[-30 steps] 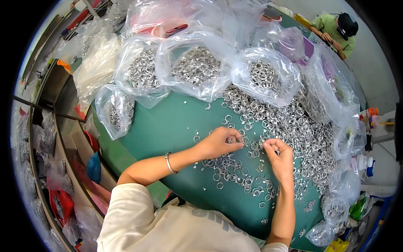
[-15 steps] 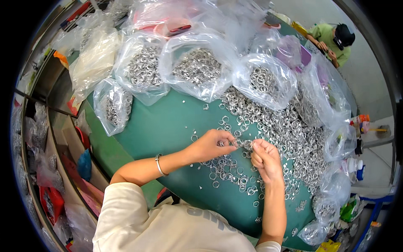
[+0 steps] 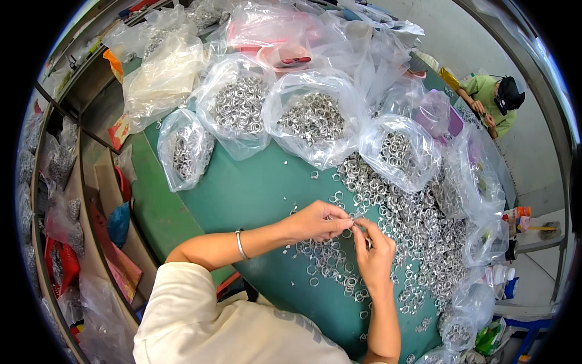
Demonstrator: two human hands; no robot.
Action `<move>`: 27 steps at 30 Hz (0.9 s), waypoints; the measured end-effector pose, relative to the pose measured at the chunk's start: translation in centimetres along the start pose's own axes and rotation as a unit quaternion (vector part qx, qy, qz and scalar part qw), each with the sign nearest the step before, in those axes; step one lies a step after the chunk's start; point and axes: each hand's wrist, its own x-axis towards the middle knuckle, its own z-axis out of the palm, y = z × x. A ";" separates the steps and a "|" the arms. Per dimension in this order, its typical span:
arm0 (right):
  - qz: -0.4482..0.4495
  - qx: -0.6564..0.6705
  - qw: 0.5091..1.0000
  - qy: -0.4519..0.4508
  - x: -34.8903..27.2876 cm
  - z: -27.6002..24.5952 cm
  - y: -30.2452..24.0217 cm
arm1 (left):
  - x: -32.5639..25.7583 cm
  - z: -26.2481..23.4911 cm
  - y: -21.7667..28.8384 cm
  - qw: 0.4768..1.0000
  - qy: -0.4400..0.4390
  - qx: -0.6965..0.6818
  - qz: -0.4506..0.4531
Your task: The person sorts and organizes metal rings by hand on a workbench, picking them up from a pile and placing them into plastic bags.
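Over the green table (image 3: 236, 191), my left hand (image 3: 316, 222) and my right hand (image 3: 374, 252) meet fingertip to fingertip. The fingers of both are closed in a pinch on small silver metal rings (image 3: 347, 233). How many rings are held is hard to see, as my fingers cover part of them. Below and beside my hands lie scattered loose rings (image 3: 330, 261). A large heap of the same rings (image 3: 421, 230) spreads to the right of my right hand.
Clear plastic bags of rings curve along the table's far side, among them a small bag (image 3: 167, 148) at left and a wide one (image 3: 330, 156). A shelf (image 3: 112, 236) with trays and bags stands left. Another person (image 3: 485, 97) works at the far right.
My hands have drawn together; the rings that showed between them are now mostly covered by my fingertips. The whole view has shifted slightly, with the far bags appearing lower and further right.
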 end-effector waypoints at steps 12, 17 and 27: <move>-0.162 -0.072 0.978 0.114 -0.1 0.3 0.2 | 0.3 0.3 0.8 0.997 0.038 -0.040 0.044; 0.110 0.212 0.956 0.174 -0.7 -1.4 1.2 | 1.1 -2.5 5.0 0.974 0.173 -0.014 0.147; 0.219 0.181 0.957 0.050 -2.6 -0.4 8.0 | 2.5 -1.6 4.6 0.962 0.136 0.192 0.140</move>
